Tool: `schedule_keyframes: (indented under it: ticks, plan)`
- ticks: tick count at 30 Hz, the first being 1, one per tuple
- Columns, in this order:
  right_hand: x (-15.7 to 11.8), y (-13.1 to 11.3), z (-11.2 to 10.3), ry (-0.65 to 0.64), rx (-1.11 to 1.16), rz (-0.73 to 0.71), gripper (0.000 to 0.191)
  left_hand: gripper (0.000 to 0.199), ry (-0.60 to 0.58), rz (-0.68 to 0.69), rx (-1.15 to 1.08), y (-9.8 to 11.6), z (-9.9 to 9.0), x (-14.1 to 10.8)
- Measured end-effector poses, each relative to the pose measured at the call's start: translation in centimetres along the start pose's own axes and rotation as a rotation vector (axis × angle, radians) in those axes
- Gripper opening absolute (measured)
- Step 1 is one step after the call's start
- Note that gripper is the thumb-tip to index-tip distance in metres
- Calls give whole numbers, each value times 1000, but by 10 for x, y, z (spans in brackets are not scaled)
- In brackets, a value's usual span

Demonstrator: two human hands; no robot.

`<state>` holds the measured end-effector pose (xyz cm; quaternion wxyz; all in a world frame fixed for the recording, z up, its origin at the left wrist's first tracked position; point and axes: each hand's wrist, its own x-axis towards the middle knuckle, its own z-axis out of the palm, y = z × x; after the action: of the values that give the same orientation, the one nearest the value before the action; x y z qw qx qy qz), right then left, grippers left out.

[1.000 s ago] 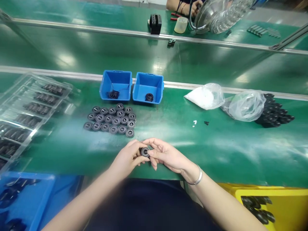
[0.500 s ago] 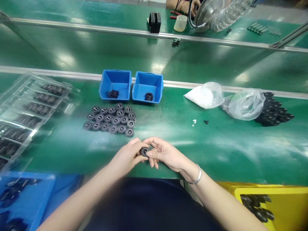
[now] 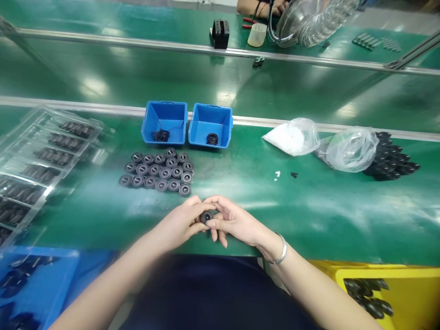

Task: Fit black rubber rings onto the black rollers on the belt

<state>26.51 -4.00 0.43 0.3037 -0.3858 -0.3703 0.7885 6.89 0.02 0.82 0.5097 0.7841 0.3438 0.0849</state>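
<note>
A small round black part (image 3: 206,217) with a ringed face is held between my two hands, near the front edge of the green table. My left hand (image 3: 184,220) pinches it from the left with thumb and fingers. From the right, my right hand (image 3: 232,222) closes on it, thumb at its lower rim and forefinger along its top; the other fingers curl below. Left of and beyond my hands stand several similar round black parts (image 3: 165,173) in close rows, each with a light mark at its centre.
Two blue bins (image 3: 165,121) holding black rings or cords stand behind the rows. A clear compartment tray (image 3: 51,185) is left. Right are tiny white pieces (image 3: 277,174), tiny black pieces (image 3: 294,174), plastic bags (image 3: 292,137) and piled black parts (image 3: 390,158). A yellow crate (image 3: 412,298) sits lower right.
My right thumb has shifted from the middle of the round part's face down to its lower rim, so more of the centre shows. The left hand keeps its grip.
</note>
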Motion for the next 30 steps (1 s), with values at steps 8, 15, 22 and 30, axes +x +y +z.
schedule_keyframes:
  ticks: [8,15,22,30]
  plan:
    - [-1,1,2,55,-99,26,42,24,107,-74,-63,-5,9,-1]
    - [-1,1,1,1,-156,46,45,24,59,-24,-22,-3,5,1]
    - [-2,5,4,101,-226,59,39,18,199,-27,16,-8,18,-3]
    - [-1,1,9,130,-278,70,43,27,167,12,19,-9,14,-2]
